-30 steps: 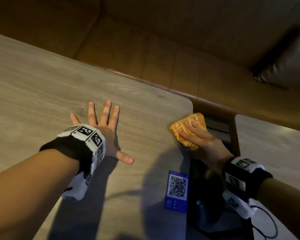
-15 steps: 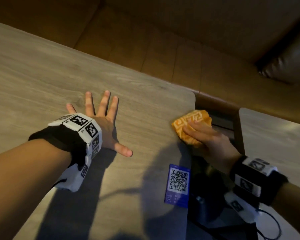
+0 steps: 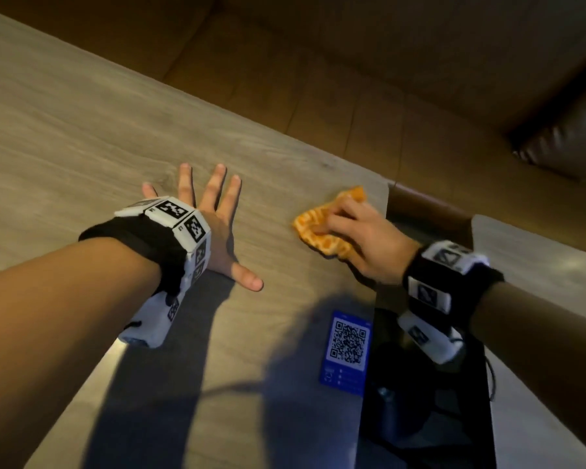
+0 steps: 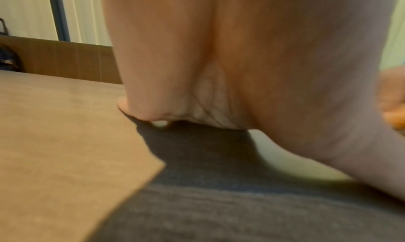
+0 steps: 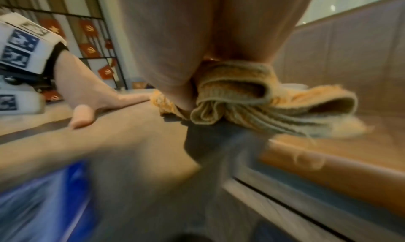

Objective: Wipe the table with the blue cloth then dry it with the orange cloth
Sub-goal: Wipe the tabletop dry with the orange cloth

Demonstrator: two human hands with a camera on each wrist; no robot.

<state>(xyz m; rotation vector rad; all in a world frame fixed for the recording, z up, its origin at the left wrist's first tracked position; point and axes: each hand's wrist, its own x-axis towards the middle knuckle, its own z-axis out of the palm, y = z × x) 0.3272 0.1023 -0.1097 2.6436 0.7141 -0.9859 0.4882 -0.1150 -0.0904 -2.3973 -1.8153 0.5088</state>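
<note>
Orange cloth, bunched, near the table corner, gripped under the curled fingers of the right hand; left hand flat on the tabletop, fingers spread; blue QR card just beside the near edge.

In the head view the right hand covers the middle of the orange cloth, so only its edges show, and the left hand's wristband hides the base of its fingers. The left wrist view is filled by a blurred palm, with the fingertips out of sight and only an orange smear at the right edge. In the right wrist view the grip on the cloth's folds is masked by the palm, and the blue card and near tabletop are streaked with blur.
</note>
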